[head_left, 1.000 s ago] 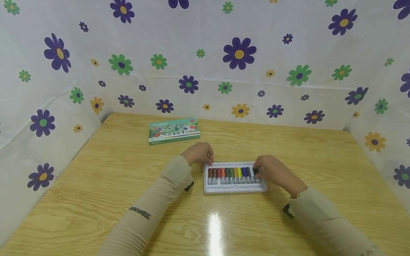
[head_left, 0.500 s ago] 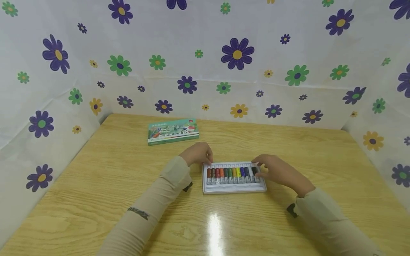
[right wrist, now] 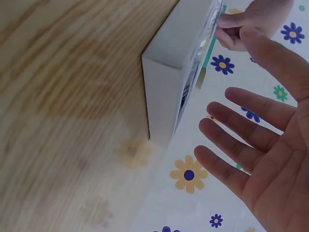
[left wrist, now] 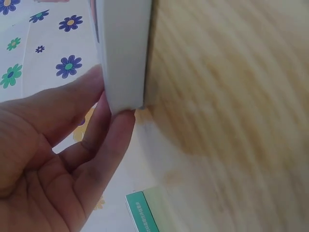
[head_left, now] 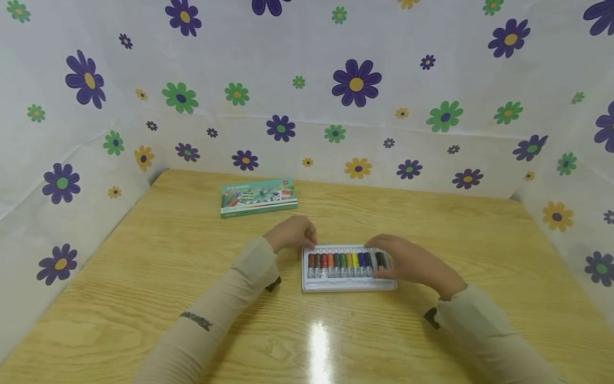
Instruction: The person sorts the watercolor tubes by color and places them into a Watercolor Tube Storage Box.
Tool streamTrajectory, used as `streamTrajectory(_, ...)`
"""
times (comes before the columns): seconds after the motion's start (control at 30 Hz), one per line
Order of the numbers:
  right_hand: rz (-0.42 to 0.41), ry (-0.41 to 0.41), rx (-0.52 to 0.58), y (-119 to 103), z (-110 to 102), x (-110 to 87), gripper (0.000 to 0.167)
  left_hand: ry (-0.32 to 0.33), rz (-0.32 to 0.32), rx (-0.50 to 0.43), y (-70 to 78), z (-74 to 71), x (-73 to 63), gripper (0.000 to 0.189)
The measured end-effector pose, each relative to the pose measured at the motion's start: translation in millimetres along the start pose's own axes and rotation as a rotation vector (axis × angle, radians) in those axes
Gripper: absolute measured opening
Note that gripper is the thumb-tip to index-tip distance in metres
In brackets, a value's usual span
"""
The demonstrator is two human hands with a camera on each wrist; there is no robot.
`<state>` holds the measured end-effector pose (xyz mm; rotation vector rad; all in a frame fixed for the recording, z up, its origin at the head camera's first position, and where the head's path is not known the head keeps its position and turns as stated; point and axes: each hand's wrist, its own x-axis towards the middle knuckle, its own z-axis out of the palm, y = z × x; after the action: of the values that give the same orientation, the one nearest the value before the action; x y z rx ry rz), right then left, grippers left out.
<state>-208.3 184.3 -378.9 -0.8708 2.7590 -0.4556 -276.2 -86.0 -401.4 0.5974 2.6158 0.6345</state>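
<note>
A white tray lies flat on the wooden table, holding a row of paint tubes that run from brown and red through green and yellow to blue and black. At its far left corner my left hand pinches the edge; the left wrist view shows thumb and fingertips on the corner of the white tray. My right hand hovers over the tray's right end, partly covering the darkest tubes. In the right wrist view that hand has its fingers spread and nothing in them, beside the tray's side wall.
Behind the tray to the left lies a green paint box with a printed plant picture. A white cloth with flowers rises along the back and both sides of the table.
My right hand has shifted left over the tubes, its fingers coming off the black tube at the right end. The left hand stays at the tray's corner.
</note>
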Motion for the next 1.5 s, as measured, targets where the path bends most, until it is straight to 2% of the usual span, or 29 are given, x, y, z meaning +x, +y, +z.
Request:
streamTrajectory(0.23,0.008,-0.057,-0.007,-2,3,1.2,0.075,-0.006,0.037,0.023,0.1,-1.3,-5.4,0.008)
streamTrajectory(0.43,-0.046,-0.071,0.033,-1,4,1.5,0.086,0.01,0.077,0.016,0.7,-2.6,-11.7,0.009)
streamTrajectory(0.53,-0.065,-0.08,0.048,1,8,1.7,0.09,0.062,0.137,0.014,-2.6,-3.6,-14.3,0.01)
streamTrajectory(0.7,-0.069,-0.082,0.041,8,13,2.4,0.095,0.2,0.275,0.01,-15.8,-11.1,-17.1,0.02)
streamTrajectory(0.83,-0.065,-0.083,0.051,10,14,2.4,0.098,0.282,0.33,0.049,-30.3,-22.1,-19.5,0.026)
streamTrajectory(0.9,-0.063,-0.079,0.052,10,14,2.7,0.1,0.315,0.317,0.103,-38.4,-29.6,-21.3,0.025)
streamTrajectory(1.03,-0.058,-0.076,0.052,10,14,3.5,0.105,0.344,0.231,0.197,-56.9,-47.0,-22.7,0.032)
streamTrajectory(1.2,-0.042,-0.076,0.055,14,14,2.9,0.109,0.346,0.13,0.252,-87.9,-67.2,-6.0,0.07)
streamTrajectory(1.37,-0.036,-0.075,0.04,16,13,3.6,0.11,0.267,0.037,0.301,-117.9,-80.4,16.3,0.104)
streamTrajectory(1.5,-0.036,-0.081,0.026,14,14,5.4,0.109,0.2,-0.011,0.326,-139.2,-80.0,27.6,0.121)
